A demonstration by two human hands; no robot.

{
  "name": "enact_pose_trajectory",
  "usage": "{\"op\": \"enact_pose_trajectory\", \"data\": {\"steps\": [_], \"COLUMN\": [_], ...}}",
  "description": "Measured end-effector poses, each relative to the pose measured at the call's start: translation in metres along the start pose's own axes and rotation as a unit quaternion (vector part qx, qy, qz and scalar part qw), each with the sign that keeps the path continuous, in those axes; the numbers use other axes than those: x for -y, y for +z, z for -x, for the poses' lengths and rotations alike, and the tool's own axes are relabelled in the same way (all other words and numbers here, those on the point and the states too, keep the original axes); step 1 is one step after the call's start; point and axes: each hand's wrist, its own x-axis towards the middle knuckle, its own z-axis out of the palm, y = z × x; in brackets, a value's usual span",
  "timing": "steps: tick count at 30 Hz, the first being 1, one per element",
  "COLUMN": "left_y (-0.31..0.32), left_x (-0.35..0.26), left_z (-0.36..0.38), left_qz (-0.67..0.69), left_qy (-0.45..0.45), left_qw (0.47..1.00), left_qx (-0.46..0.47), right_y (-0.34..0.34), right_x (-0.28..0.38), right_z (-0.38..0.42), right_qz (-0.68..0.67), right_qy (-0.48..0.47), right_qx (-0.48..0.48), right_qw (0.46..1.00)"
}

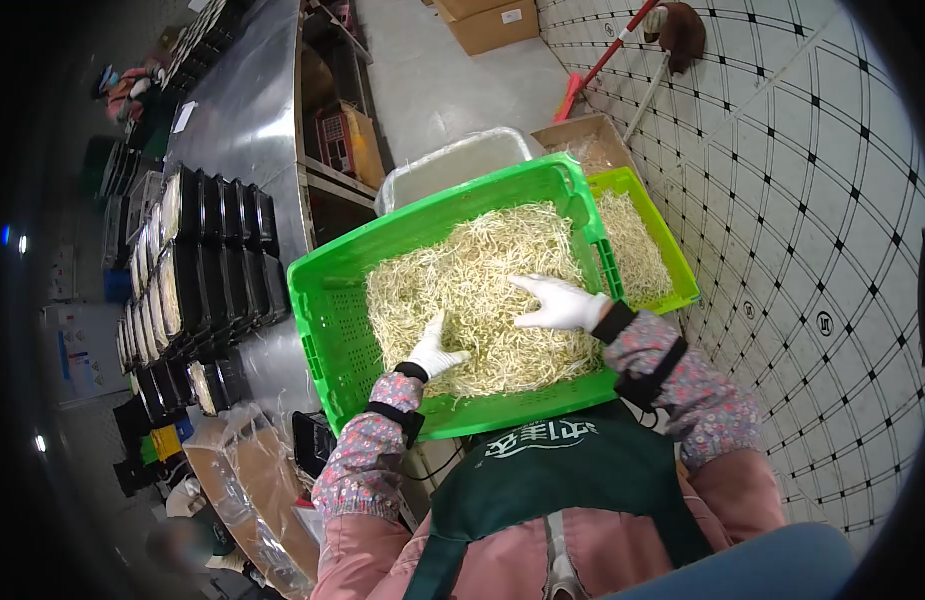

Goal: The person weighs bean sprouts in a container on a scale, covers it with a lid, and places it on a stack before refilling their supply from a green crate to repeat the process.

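A large green crate (447, 215) with perforated walls is in front of me, holding a thick heap of pale bean sprouts (462, 270). My left hand (435, 350), in a white glove, rests on the sprouts near the crate's near left side, its thumb and fingers apart. On the right of the heap lies my right hand (560, 303), also gloved in white, with fingers spread towards the middle. Neither hand has anything visibly gripped. Both touch the top of the sprouts.
A yellow-green crate (687, 285) of sprouts stands at the right, below a cardboard box (582, 130). Behind is a pale tub (457, 165). Stacked black trays (207, 250) line the metal table (242, 110) at left. Other people are at the far left.
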Motion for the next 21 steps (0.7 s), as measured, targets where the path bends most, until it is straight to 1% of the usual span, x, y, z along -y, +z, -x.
{"op": "enact_pose_trajectory", "data": {"steps": [1, 2, 3, 4, 5, 6, 7, 9, 10, 11, 13, 14, 15, 16, 17, 19, 20, 21], "left_y": [0.009, 0.014, 0.022, 0.029, 0.037, 0.043, 0.046, 0.047, 0.055, 0.066, 0.064, 0.061, 0.045, 0.053, 0.058, 0.031, 0.030, 0.035], "left_x": [0.011, 0.012, 0.017, 0.013, 0.009, 0.005, 0.001, -0.009, 0.002, 0.012, 0.003, -0.007, -0.030, -0.013, 0.002, -0.007, -0.001, 0.003], "left_z": [-0.008, -0.015, -0.021, -0.022, -0.021, -0.019, -0.017, -0.014, -0.017, -0.015, -0.002, 0.010, 0.019, 0.011, 0.005, 0.000, -0.011, -0.022], "left_qz": [-0.008, -0.023, -0.038, -0.025, -0.011, 0.013, 0.037, 0.072, 0.074, 0.066, 0.186, 0.193, 0.165, 0.168, 0.171, 0.116, 0.137, 0.109], "left_qy": [0.010, 0.020, 0.012, -0.032, -0.077, -0.090, -0.136, -0.157, -0.144, -0.109, -0.111, -0.066, -0.095, -0.061, -0.029, -0.031, -0.050, -0.057], "left_qw": [1.000, 0.999, 0.999, 0.999, 0.997, 0.996, 0.990, 0.984, 0.986, 0.992, 0.973, 0.977, 0.978, 0.983, 0.985, 0.992, 0.987, 0.986], "left_qx": [-0.009, -0.031, -0.037, -0.033, -0.029, -0.014, 0.022, 0.044, 0.034, 0.008, 0.077, 0.069, 0.088, 0.051, 0.014, -0.048, -0.072, -0.111], "right_y": [0.012, 0.026, 0.038, 0.047, 0.054, 0.063, 0.074, 0.092, 0.096, 0.105, 0.111, 0.107, 0.101, 0.095, 0.088, 0.068, 0.062, 0.058], "right_x": [-0.012, -0.027, -0.039, -0.046, -0.041, -0.033, -0.025, -0.004, 0.007, 0.008, 0.005, 0.005, 0.006, 0.006, 0.001, -0.015, -0.019, -0.019], "right_z": [-0.017, -0.036, -0.053, -0.062, -0.064, -0.062, -0.057, -0.041, -0.031, -0.021, -0.008, -0.004, -0.001, 0.000, -0.007, -0.030, -0.044, -0.062], "right_qz": [0.003, 0.108, 0.210, 0.219, 0.222, 0.252, 0.280, 0.329, 0.338, 0.374, 0.295, 0.295, 0.244, 0.192, 0.193, 0.127, 0.126, 0.177], "right_qy": [-0.001, 0.057, 0.114, 0.147, 0.146, 0.132, 0.120, 0.081, 0.035, -0.001, -0.007, -0.005, -0.010, -0.016, -0.017, 0.044, 0.046, 0.051], "right_qx": [0.003, -0.039, -0.080, -0.084, -0.080, -0.052, -0.025, 0.031, 0.056, 0.066, 0.144, 0.143, 0.143, 0.143, 0.145, 0.040, 0.040, -0.021], "right_qw": [1.000, 0.992, 0.968, 0.961, 0.961, 0.957, 0.952, 0.941, 0.939, 0.925, 0.945, 0.945, 0.959, 0.971, 0.970, 0.990, 0.990, 0.983]}}
